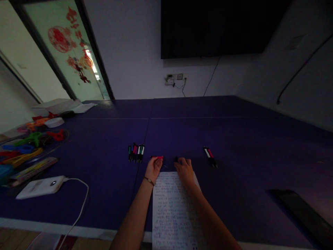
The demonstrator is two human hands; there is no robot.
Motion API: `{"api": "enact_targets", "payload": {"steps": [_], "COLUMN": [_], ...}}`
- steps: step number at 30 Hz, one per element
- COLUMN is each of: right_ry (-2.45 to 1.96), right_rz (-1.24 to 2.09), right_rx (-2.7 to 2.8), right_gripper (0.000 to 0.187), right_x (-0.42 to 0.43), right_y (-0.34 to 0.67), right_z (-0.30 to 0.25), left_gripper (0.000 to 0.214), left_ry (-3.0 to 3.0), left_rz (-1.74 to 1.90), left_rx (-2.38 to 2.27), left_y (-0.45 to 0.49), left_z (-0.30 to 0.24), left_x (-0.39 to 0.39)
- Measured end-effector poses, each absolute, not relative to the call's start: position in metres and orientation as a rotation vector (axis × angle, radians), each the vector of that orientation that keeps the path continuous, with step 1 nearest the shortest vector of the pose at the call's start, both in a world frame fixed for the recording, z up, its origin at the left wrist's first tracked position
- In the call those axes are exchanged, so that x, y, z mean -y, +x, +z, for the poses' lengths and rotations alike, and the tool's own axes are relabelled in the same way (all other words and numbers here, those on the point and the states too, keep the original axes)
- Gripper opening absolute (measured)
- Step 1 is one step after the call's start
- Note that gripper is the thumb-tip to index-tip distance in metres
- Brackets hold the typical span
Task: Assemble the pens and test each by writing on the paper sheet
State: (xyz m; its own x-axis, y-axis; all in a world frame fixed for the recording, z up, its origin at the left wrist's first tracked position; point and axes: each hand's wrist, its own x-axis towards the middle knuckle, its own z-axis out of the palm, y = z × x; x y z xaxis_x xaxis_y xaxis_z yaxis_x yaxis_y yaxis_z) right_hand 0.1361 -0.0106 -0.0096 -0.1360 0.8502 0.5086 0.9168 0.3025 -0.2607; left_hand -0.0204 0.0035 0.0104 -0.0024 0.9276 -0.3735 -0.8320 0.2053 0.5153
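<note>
My left hand (154, 166) is closed on a pinkish-red pen piece (157, 157), held level at the fingertips. Close by on the right, my right hand (184, 167) is closed around a small dark piece (177, 160), mostly covered by the fingers. The two pieces are apart. Beneath my wrists lies a sheet of handwritten paper (171, 208). Left of my hands several pens (136, 153) with green, purple, white and black parts lie side by side. To the right rest a white pen (208, 152) and a pink pen (211, 154), both with black ends.
A purple table (234, 139) spans the view. On its left are a white power bank (41, 186) with a cable, colourful scissors (33, 139), a white tape roll (54, 122) and papers (84, 108). A dark phone (299, 208) lies at the right.
</note>
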Motion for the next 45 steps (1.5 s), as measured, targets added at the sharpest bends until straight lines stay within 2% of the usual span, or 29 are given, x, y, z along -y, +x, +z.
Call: {"api": "enact_targets", "payload": {"steps": [6, 12, 15, 33, 41, 45], "right_ry": [-1.469, -1.203, -1.197, -1.304, -1.362, -1.543], "right_rz": [-0.035, 0.449, 0.565, 0.389, 0.432, 0.375], "right_rx": [1.975, 1.606, 1.439, 1.430, 1.400, 1.730], "right_gripper": [0.025, 0.017, 0.015, 0.015, 0.019, 0.013], "right_x": [0.012, 0.012, 0.017, 0.025, 0.020, 0.018], "right_y": [0.135, 0.119, 0.111, 0.108, 0.122, 0.143], "right_z": [-0.003, 0.010, 0.010, 0.008, 0.010, 0.018], "left_gripper": [0.010, 0.006, 0.007, 0.004, 0.010, 0.014], "left_ry": [0.139, 0.215, 0.280, 0.396, 0.153, -0.019], "left_rz": [1.388, 1.268, 1.233, 1.216, 1.224, 1.326], "left_rx": [-0.715, -0.649, -0.615, -0.626, -0.605, -0.580], "left_y": [-0.021, -0.017, -0.013, -0.007, -0.008, -0.014], "left_z": [0.012, 0.009, 0.008, 0.003, 0.005, 0.010], "left_x": [-0.004, 0.002, 0.006, 0.011, 0.010, 0.007]}}
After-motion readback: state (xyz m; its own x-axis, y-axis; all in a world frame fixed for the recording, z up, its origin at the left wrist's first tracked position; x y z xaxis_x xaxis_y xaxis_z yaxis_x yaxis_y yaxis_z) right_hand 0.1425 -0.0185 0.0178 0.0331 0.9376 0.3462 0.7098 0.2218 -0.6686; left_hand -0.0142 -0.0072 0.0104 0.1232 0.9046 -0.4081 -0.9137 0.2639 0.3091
